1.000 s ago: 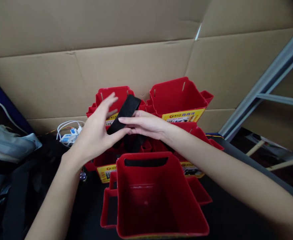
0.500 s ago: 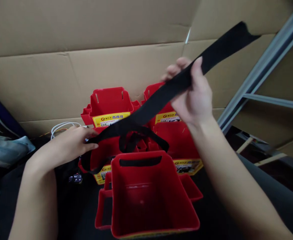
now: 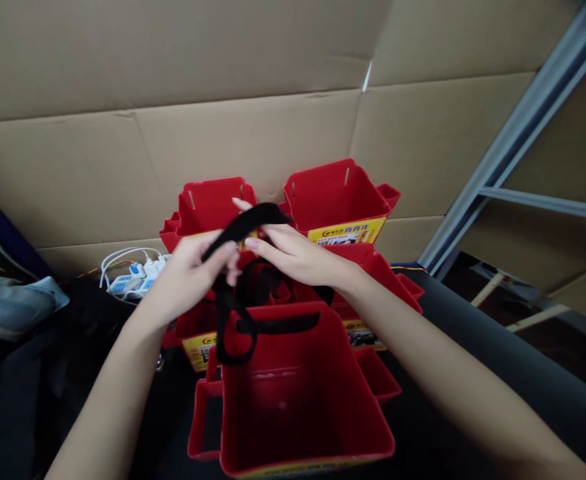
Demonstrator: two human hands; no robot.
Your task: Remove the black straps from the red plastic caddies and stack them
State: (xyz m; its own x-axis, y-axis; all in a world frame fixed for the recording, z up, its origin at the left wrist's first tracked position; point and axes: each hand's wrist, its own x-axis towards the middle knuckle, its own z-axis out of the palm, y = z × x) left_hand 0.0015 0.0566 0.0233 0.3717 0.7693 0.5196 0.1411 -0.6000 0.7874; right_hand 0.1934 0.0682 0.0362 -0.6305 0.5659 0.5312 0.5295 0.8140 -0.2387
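Note:
My left hand (image 3: 197, 267) is closed on a black strap (image 3: 260, 215), pinched between thumb and fingers. Above it the strap arches to the right, and below it a loop (image 3: 235, 350) hangs over the back corner of the nearest red bin (image 3: 307, 400). My right hand (image 3: 293, 250) touches the left one, with the strap caught across its fairly straight fingers; part of its grip is hidden. The nearest bin has a slot in its back wall with black strap showing through it, and small side pockets.
More red bins with yellow labels stand behind: one at the back left (image 3: 213, 200), one at the back right (image 3: 327, 193). White plugs and cables (image 3: 140, 270) lie at left, beside a pale bag (image 3: 13, 300). Cardboard (image 3: 247, 147) walls the back; a metal frame (image 3: 517, 133) leans at right.
My right hand has come down and left from its raised position, meeting my left hand. The left hand has moved right and up. The strap, earlier stretched diagonally, is now bent into loops.

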